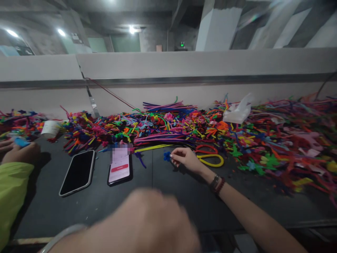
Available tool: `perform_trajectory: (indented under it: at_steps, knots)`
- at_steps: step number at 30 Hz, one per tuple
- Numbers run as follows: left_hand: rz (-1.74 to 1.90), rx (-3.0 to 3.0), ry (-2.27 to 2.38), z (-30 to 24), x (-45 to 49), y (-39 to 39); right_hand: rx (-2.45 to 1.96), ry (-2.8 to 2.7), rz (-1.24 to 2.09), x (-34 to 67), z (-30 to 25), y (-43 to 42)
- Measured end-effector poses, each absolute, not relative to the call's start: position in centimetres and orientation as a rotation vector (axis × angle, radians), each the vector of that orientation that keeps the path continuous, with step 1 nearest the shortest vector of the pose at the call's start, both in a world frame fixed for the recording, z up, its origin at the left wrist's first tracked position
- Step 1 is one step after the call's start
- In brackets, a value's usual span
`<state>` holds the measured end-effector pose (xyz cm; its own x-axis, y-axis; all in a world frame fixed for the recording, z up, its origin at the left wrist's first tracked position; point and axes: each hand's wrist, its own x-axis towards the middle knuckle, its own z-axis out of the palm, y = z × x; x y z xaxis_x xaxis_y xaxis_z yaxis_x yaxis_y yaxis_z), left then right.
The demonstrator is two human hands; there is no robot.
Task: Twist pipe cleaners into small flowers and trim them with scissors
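Observation:
My right hand [184, 160] is over the dark table, its thumb and fingertips pinched on a small blue fuzzy flower [166, 156], which looks shaped from pipe cleaner. Close to the camera, my left hand [152, 225] is a blur with its back and knuckles towards me; its fingers are hidden. Just right of my right hand lie a yellow loop [222, 160] and a red loop [206, 149], which may be tool handles. Left of the flower, a phone with a lit screen [119, 172] rests on the table.
A dark-screened phone [78, 172] lies further left. Heaped pipe-cleaner pieces [168, 123] line the back of the table [147, 179] and spread to the right, with a crumpled plastic bag [238, 111] on top. At the left are a paper cup [50, 129] and another person's hand [22, 153] with something blue.

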<state>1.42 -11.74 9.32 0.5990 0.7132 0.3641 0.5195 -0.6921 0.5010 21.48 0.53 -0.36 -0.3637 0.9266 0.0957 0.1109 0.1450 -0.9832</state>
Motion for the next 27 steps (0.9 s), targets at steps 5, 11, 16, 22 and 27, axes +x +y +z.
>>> perform_trajectory:
  at_steps: [5, 11, 16, 22, 27]
  knots:
    - [0.865, 2.248, 1.228, 6.0, 3.1, -1.2, -0.996, -1.643, 1.277, 21.4, 0.2, 0.4]
    - [0.879, 1.585, 0.927, 0.6, 4.0, 1.0, -1.032, -1.632, 1.254, 21.3, 0.3, 0.3]
    - [0.959, 1.406, 0.917, 0.0, 4.4, 0.4, -1.025, -1.65, 1.288, 21.2, 0.2, 0.3]
    - [0.994, 1.551, 0.94, -0.4, 4.3, 0.3, -1.031, -1.686, 1.326, 21.3, 0.4, 0.2]
    - [0.967, 1.652, 0.938, -0.7, 4.2, 0.0, -1.028, -1.734, 1.335, 21.3, 0.4, 0.1]
